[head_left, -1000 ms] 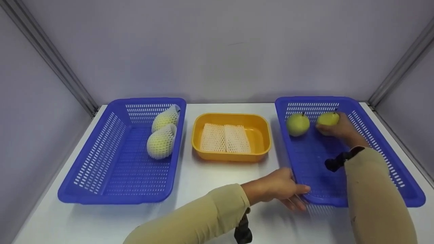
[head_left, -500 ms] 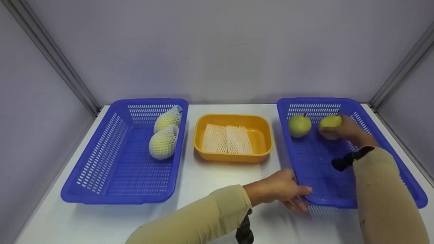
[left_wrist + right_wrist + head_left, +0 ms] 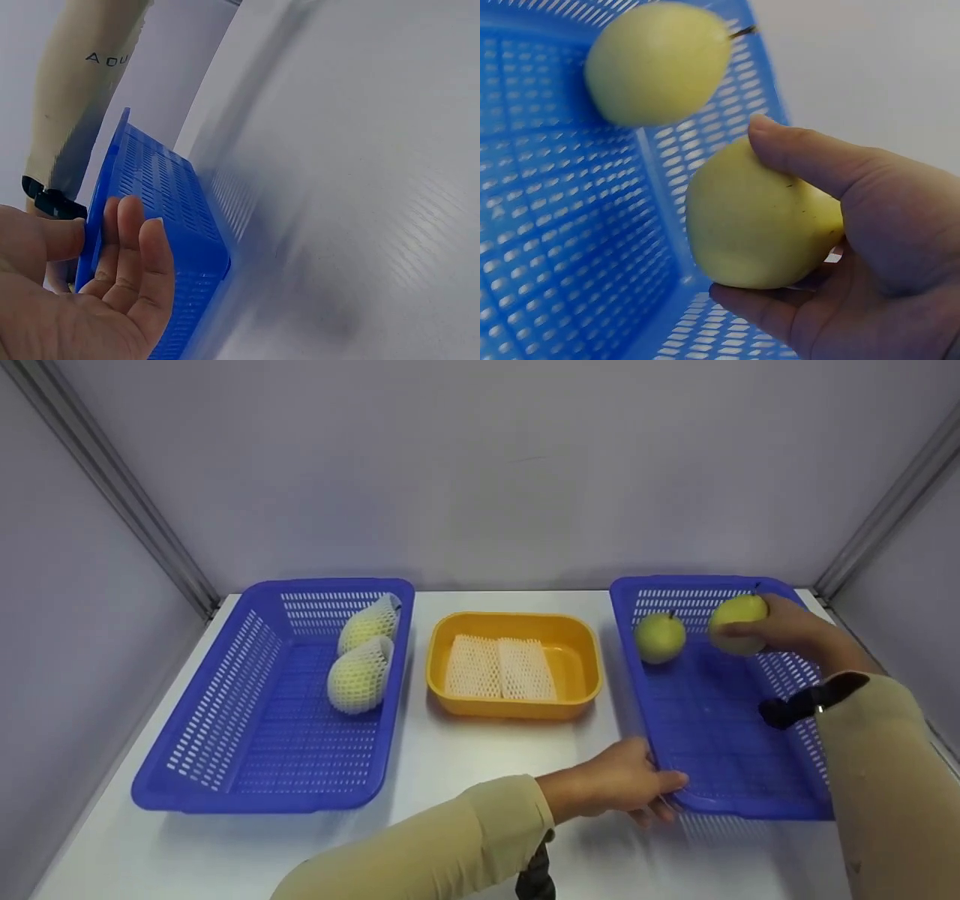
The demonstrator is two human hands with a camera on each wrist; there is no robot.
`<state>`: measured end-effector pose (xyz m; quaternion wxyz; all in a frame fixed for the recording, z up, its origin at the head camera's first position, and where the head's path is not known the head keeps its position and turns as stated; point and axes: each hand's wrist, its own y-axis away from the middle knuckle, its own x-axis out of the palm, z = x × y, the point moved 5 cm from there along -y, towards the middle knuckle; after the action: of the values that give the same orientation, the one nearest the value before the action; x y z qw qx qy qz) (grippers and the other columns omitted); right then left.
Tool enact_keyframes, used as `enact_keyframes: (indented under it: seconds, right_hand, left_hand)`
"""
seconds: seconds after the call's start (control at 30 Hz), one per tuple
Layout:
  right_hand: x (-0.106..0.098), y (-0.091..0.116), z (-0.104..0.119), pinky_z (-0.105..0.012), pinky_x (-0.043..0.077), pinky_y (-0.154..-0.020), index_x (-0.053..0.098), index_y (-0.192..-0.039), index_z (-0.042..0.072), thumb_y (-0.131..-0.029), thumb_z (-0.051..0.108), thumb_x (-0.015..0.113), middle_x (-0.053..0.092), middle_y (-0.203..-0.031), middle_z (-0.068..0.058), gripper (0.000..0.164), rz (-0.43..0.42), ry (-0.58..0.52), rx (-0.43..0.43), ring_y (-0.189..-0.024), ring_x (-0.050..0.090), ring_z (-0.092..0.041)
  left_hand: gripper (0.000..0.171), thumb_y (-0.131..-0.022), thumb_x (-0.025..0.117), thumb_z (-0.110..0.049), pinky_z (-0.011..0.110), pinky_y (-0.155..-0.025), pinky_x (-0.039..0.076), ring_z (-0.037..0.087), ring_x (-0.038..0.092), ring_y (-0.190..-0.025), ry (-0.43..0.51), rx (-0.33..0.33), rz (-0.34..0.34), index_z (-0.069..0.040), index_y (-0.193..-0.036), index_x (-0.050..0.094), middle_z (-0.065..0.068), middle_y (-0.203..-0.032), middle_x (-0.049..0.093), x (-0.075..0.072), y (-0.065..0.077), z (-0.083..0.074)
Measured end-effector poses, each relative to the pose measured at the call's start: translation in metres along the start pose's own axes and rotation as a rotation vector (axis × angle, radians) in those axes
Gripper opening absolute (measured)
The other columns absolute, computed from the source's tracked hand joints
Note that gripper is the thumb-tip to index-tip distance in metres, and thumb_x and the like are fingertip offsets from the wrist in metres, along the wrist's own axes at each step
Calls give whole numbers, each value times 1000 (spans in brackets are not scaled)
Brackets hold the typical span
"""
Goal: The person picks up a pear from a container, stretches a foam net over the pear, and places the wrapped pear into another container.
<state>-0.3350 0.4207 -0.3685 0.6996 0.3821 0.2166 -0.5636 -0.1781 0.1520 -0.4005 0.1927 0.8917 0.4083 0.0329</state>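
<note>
My right hand (image 3: 796, 628) grips a yellow-green pear (image 3: 731, 637) over the back of the right blue basket (image 3: 712, 727). In the right wrist view, the thumb lies across this pear (image 3: 742, 225) and the fingers curl beneath it. Another bare pear (image 3: 660, 638), stem up, sits left of it by the basket's side wall. My left hand (image 3: 619, 772) holds that basket's near left rim. The left wrist view shows the left hand's thumb (image 3: 64, 238) on the inner side of the rim and the fingers (image 3: 154, 262) outside.
Between the baskets stands an orange-yellow tub (image 3: 514, 708) containing white foam net sleeves (image 3: 474, 667). A second blue basket (image 3: 255, 802), on the left, has two net-wrapped pears (image 3: 356, 682) along its right side. Grey walls (image 3: 510, 495) enclose the white table (image 3: 465, 750).
My right hand has raised the pear and shifted it slightly to the right, with the forearm swinging right. My left hand stays at the basket rim.
</note>
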Motion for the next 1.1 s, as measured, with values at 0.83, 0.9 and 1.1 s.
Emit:
enact_keyframes:
  seconds: [0.83,0.9,1.1]
  right_hand:
    - [-4,74,81,-32,49,-76,38,-142,-6,-97,44,69,55,-118,-19,75,-11,69,-116,-100,54,-29]
    - [5,81,92,-33,48,-76,40,-140,-5,-96,43,70,56,-116,-17,72,-14,74,-142,-98,54,-29]
    - [42,97,126,-33,50,-76,44,-140,1,-92,47,74,58,-112,-14,73,10,43,-170,-95,55,-27]
  left_hand:
    - [52,-100,65,-32,24,-92,52,13,62,-104,-597,291,-182,-4,-140,44,7,-125,60,-54,22,-13]
    - [63,-100,66,-32,27,-103,48,16,57,-121,-663,345,-234,-3,-148,37,12,-140,51,-64,28,-14]
    - [90,-92,78,-33,33,-120,31,22,36,-144,-658,484,-361,-3,-157,23,14,-157,31,-90,46,-14]
